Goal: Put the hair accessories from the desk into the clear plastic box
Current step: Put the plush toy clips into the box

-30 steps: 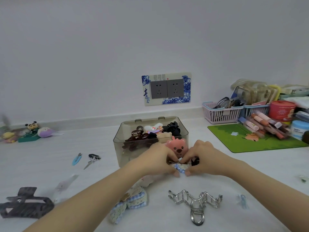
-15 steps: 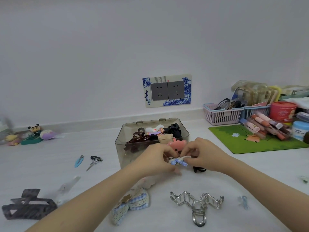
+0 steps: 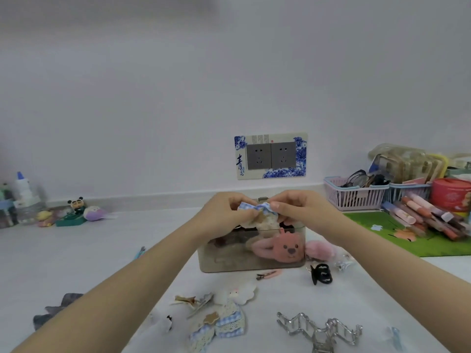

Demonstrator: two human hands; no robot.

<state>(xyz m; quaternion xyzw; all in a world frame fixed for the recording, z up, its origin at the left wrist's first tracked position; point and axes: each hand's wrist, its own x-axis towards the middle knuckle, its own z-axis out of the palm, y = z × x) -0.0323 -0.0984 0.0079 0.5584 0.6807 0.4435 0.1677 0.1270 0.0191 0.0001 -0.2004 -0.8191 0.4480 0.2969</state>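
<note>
Both our hands meet above the clear plastic box [image 3: 251, 253], and between them we hold a small blue-and-white gingham bow clip [image 3: 257, 212] with a cream lace part hanging under it: our left hand [image 3: 224, 212] pinches its left end with curled fingers, our right hand [image 3: 300, 208] pinches its right end, and the bow sits over the open top of the box, just above its near wall. Going from the left, a dark grey claw clip [image 3: 57, 308] lies at the near left, partly behind our left forearm, and a thin blue snap clip [image 3: 139, 252] lies farther in on the white desk [image 3: 89, 263]. Near the middle we see a small gold-toned clip [image 3: 186, 299], a white flower-shaped clip [image 3: 239, 294], and a second gingham-and-lace bow [image 3: 221, 327] lying flat close to us. The box stands in the centre, its tinted see-through walls showing a pink bear-face clip [image 3: 285, 247] pressed against the near wall and darker pieces behind it. A slim pink clip [image 3: 269, 274] lies just in front of the box. To the right, a fluffy pink accessory [image 3: 321, 250] touches the box's right side, a small black claw clip [image 3: 321, 273] stands near it, and a large silver metal claw clip [image 3: 321, 329] lies at the near right, with a pale blue clip [image 3: 395, 337], blurred, beyond it.
</note>
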